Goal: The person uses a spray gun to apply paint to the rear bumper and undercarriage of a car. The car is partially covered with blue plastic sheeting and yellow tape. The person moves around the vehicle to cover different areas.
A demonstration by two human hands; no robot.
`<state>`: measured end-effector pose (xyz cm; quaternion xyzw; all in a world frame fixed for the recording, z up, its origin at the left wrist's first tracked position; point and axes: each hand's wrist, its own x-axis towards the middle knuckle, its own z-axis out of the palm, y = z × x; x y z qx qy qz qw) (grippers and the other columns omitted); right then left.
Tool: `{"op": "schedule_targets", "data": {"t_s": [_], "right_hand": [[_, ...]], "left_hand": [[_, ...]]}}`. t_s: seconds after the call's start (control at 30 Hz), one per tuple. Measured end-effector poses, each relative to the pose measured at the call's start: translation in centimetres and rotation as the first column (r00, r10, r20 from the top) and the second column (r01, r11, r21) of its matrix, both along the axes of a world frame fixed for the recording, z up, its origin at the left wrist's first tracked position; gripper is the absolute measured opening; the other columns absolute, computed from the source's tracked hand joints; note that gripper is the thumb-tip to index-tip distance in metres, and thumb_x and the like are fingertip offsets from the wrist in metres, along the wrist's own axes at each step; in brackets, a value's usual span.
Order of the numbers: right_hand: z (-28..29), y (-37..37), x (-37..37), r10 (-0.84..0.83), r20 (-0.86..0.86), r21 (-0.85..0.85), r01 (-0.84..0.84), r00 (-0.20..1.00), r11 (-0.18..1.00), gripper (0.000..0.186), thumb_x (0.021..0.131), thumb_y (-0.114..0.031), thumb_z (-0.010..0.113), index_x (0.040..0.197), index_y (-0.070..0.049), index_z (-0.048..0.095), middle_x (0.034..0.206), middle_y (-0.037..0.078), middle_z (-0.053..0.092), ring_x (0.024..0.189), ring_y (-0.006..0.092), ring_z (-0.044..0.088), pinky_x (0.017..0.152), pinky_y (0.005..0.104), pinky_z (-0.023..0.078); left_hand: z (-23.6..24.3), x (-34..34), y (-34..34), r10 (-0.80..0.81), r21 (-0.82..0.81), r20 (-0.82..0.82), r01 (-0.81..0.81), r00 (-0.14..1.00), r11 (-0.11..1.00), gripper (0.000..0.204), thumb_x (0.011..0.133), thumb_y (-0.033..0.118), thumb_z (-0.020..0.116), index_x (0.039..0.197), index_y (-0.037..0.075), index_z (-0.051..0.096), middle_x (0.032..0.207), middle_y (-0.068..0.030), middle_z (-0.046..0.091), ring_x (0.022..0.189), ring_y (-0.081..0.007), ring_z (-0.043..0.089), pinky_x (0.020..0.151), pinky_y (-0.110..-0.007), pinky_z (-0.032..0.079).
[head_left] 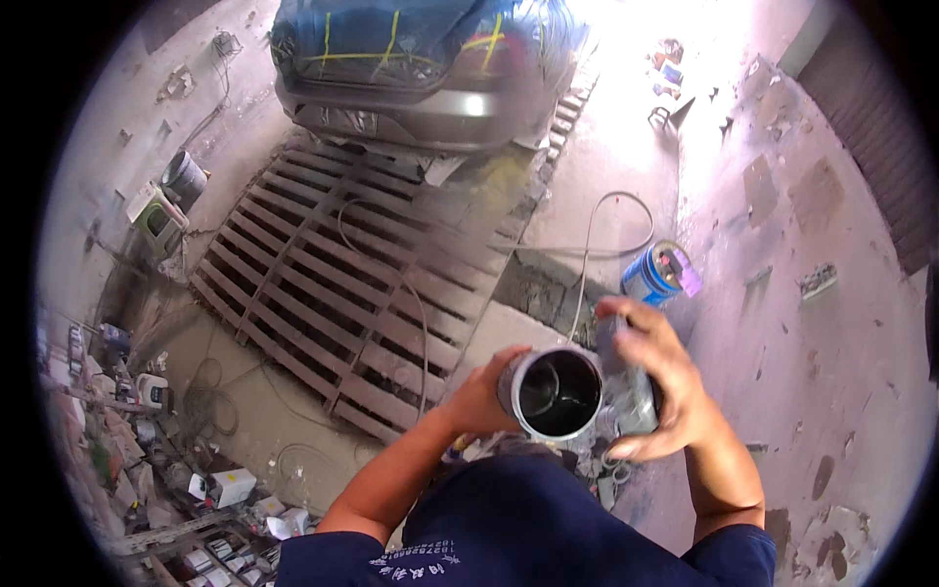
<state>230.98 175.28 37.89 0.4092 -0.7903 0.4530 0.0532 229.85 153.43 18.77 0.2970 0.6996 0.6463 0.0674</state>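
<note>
In front of my chest, my left hand (481, 396) is wrapped round the side of a cylindrical metal cup (536, 380). The cup's mouth faces up, and a dark, shiny liquid coats or lies in its inside. Just to the right, my right hand (675, 377) curves its fingers and thumb round a greyish, partly see-through object (631, 401). That object is close beside the cup's rim; its kind is unclear, and the upper fingers are blurred. Beyond my right hand stands a blue tin (650, 277) with a purple-pink piece on its top.
Ahead, a car's rear bumper (421, 115) shows under plastic film with yellow tape. A slatted floor grate (313, 264) lies before it. A thin hose (589, 235) loops across the floor. Left are a bucket (184, 180), a jug (156, 220) and cluttered shelving with a white box (233, 486).
</note>
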Motion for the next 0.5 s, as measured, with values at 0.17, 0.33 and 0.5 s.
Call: {"op": "schedule_targets", "data": {"t_s": [0.17, 0.33, 0.5], "right_hand": [[-3.0, -0.2, 0.4, 0.093, 0.543, -0.423, 0.176, 0.834, 0.889, 0.093, 0.063, -0.037, 0.076, 0.136, -0.001, 0.03, 0.136, 0.014, 0.036, 0.123, 0.0232, 0.037, 0.102, 0.0347, 0.026], [-3.3, -1.5, 0.3, 0.07, 0.628, -0.434, 0.274, 0.775, 0.858, 0.09, 0.067, -0.037, 0.074, 0.137, -0.001, 0.029, 0.134, 0.013, 0.037, 0.12, 0.0228, 0.04, 0.102, 0.0336, 0.027], [-2.9, -2.1, -0.5, -0.147, 0.152, 0.017, 0.146, 0.977, 0.989, 0.082, 0.07, -0.034, 0.073, 0.136, -0.005, 0.033, 0.134, 0.018, 0.035, 0.126, 0.0324, 0.033, 0.105, 0.0382, 0.021]], "left_hand": [[0.7, -0.9, -0.9, 0.029, 0.002, -0.03, -0.029, 0.999, 1.0, 0.099, 0.048, 0.022, 0.088, 0.129, 0.013, 0.032, 0.116, -0.0113, 0.054, 0.107, -0.0232, 0.054, 0.091, -0.036, 0.043], [0.2, -1.4, -0.9, 0.026, -0.035, -0.062, -0.028, 0.998, 0.999, 0.099, 0.048, 0.022, 0.088, 0.129, 0.012, 0.032, 0.12, -0.0111, 0.051, 0.111, -0.0232, 0.051, 0.093, -0.037, 0.04], [-0.4, -1.2, -0.7, 0.031, -0.009, 0.01, -0.031, 0.999, 0.999, 0.101, 0.049, 0.022, 0.087, 0.13, 0.013, 0.029, 0.124, -0.0123, 0.049, 0.116, -0.0235, 0.048, 0.095, -0.037, 0.039]]}}
